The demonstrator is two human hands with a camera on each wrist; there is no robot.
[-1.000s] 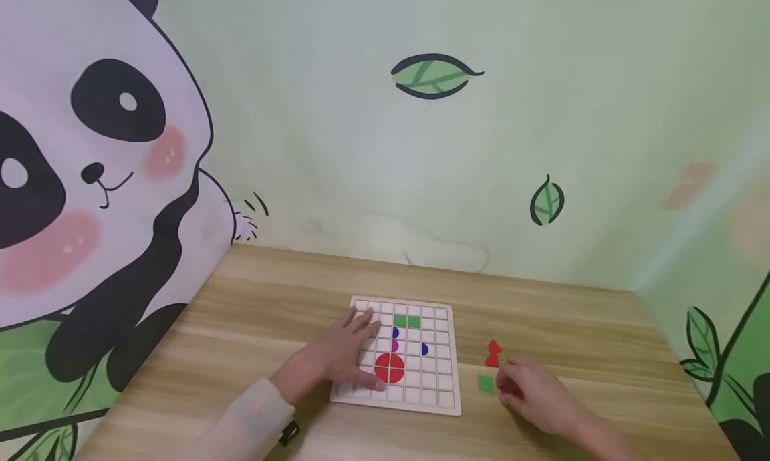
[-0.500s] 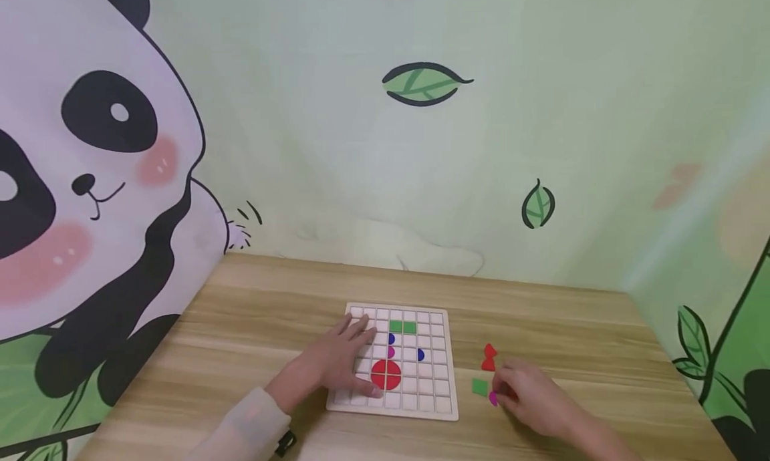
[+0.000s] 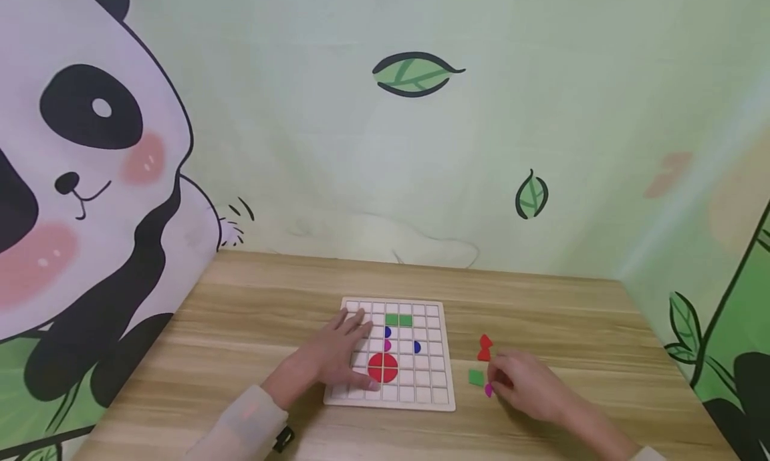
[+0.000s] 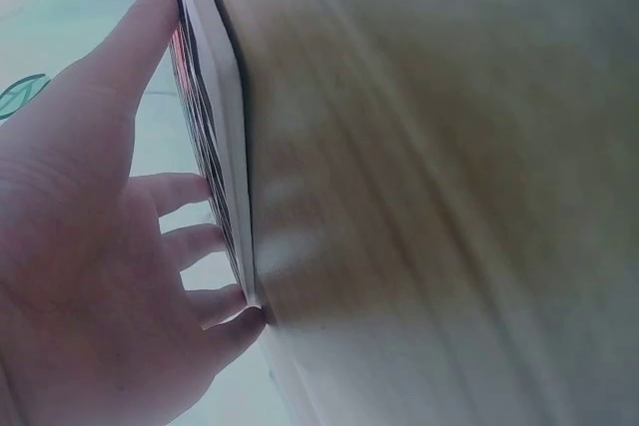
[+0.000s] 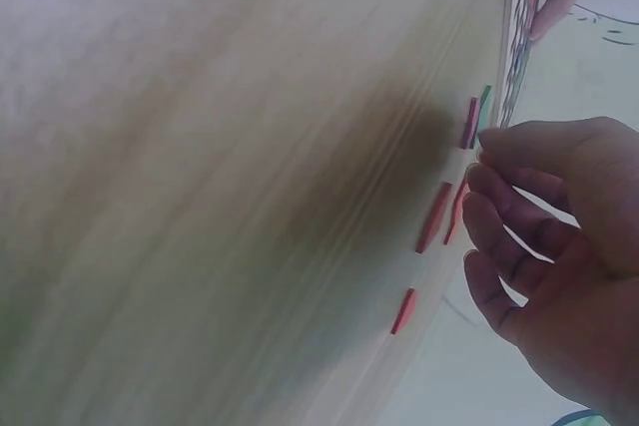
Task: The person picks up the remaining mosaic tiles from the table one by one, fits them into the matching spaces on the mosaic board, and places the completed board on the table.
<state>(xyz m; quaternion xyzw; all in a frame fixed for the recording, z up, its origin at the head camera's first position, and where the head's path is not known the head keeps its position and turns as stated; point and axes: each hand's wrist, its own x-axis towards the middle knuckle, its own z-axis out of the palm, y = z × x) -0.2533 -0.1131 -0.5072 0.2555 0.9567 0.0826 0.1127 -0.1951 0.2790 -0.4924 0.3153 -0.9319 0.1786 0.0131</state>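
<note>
My left hand [image 3: 338, 355] rests with fingers spread on the left side of a white square grid board [image 3: 430, 395], holding it from above. On the board sit a red circle of quarter pieces [image 3: 382, 367], two green squares [image 3: 398, 321], a magenta half-round piece [image 3: 388, 345] and blue half-rounds [image 3: 417, 347]. My right hand [image 3: 526, 384] is low over the table to the right, fingers curled. Its thumb and index tips are right at a loose magenta piece [image 3: 488, 390]; I cannot tell whether they pinch it. A loose green square [image 3: 476, 377] lies just left of these fingertips.
Two loose red pieces [image 3: 484, 347] lie behind the green square. In the right wrist view, another red piece [image 5: 403, 311] lies apart, near the little finger. The wooden table [image 3: 289, 280] ends at a wall painted with a panda [image 3: 102, 147] and leaves.
The magenta piece by the right fingertips shows more than a second ago, and the dark red between those fingers no longer shows. The left hand stays on the board. The head view shifts slightly.
</note>
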